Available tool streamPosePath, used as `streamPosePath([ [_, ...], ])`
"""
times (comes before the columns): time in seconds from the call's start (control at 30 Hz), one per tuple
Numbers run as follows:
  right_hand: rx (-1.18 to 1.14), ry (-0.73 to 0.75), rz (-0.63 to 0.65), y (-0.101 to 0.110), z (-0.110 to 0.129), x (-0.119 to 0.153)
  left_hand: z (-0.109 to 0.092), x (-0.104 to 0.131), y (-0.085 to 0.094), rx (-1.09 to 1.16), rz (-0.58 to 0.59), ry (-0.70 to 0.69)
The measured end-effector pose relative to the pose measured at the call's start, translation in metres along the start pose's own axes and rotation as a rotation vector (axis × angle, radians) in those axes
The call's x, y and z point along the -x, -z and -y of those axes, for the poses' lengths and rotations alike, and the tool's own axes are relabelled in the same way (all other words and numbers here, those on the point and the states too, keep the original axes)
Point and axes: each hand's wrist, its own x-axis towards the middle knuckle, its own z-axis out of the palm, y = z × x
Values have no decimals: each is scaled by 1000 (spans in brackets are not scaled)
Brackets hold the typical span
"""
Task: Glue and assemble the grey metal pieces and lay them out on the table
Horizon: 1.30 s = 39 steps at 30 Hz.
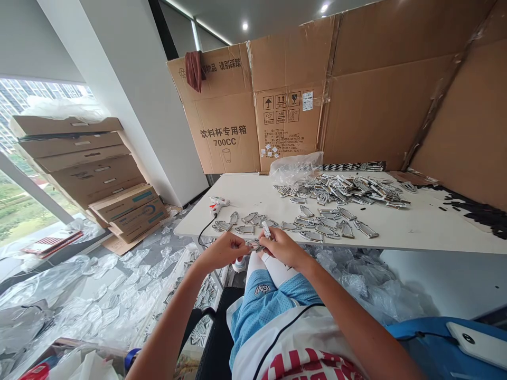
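My left hand (227,249) is closed at the table's front edge, its fingers pinching one end of a small silver metal piece (253,244). My right hand (284,247) grips a white pen-like tool (266,230), which tilts up and to the left from the fingers. The right fingers are close to the metal piece; whether they touch it I cannot tell. Just beyond both hands, several similar silver pieces with frame-like outlines (245,230) lie flat on the white table (253,192). The tool's lower end is hidden by my right hand.
A white glue gun (219,201) with a cord lies at the table's left. Further back are a large pile of metal pieces (352,190), a clear plastic bag (297,166) and black strips (483,211). Cardboard walls (293,68) enclose the back. Plastic wrappers (99,301) cover the floor.
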Motion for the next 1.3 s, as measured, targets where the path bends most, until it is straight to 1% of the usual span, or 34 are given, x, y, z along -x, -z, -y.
streamPosePath([
  [0.3,23,-20,-2,1,3,2,-3,0,0,-14,-34,7],
  [0.53,2,10,11,-2,-2,1,0,-1,-4,-52,-58,44],
  [0.67,-75,-16,55,-4,-4,0,-2,0,-5,-26,-16,25],
  [0.83,-199,-94,64,-3,-1,0,-3,1,-1,13,46,-21],
  [1.07,-267,-130,66,-3,10,5,-7,3,2,63,42,-15],
  [1.3,-271,-160,13,-2,14,6,-5,2,1,96,32,-17],
])
